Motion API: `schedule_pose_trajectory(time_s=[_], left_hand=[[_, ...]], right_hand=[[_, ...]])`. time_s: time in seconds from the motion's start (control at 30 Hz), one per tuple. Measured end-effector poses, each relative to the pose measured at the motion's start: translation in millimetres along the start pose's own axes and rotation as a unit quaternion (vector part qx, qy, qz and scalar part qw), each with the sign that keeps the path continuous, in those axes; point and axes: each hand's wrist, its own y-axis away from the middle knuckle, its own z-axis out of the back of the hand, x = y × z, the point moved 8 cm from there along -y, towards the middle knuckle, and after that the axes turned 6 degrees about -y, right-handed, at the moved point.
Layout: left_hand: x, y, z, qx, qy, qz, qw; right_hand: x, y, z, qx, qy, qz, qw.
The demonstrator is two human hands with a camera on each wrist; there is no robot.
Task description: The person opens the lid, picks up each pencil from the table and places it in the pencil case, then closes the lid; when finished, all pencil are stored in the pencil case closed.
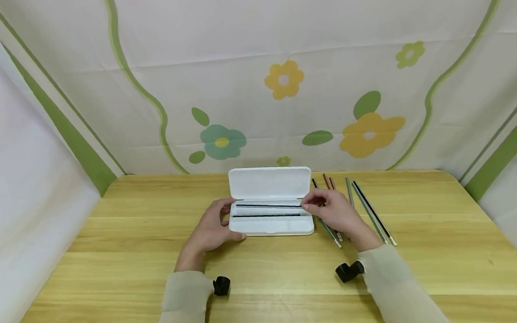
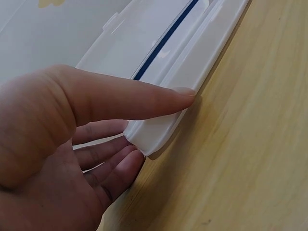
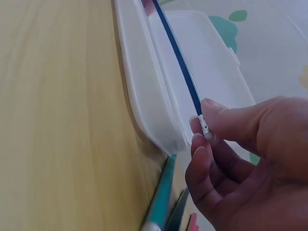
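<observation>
A white pencil case [image 1: 272, 226] lies on the wooden table with its lid [image 1: 270, 182] raised at the back. My left hand [image 1: 206, 228] grips the case's left end, thumb over the front edge and fingers curled at the end wall. Between thumb and fingertips, my right hand [image 1: 334, 212] pinches a dark blue pencil [image 3: 182, 65] by its eraser end. That pencil stretches leftward over the case, near the lid hinge. Another dark pencil [image 1: 267, 215] lies lengthwise inside the case, in front of the held one.
Right of the case several pencils lie on the table [image 1: 276, 290], among them a green one [image 1: 349, 187], a black one [image 1: 377, 214] and reddish ones [image 1: 326, 181]. Some pass beneath my right hand. A flowered cloth [image 1: 244, 82] hangs behind the table.
</observation>
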Motion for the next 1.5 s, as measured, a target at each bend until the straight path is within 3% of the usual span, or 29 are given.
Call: schedule_pose_trajectory(time_s=[0.57,0.97,1.5], left_hand=[[5.5,7.8,7.7,-0.006,-0.009,0.012,0.9999],[2.3,5.0,2.4,0.006,0.004,0.011,0.9999],[-1.4,-0.4,-1.7,0.01,-0.003,0.007,0.9999]], right_hand=[[7,-12.0,-17,-0.007,-0.013,-0.011,0.9998],[0,-11.7,-17,-0.03,-0.016,-0.007,0.9994],[-5,-11.9,-14,-0.024,0.015,0.004,0.9996]])
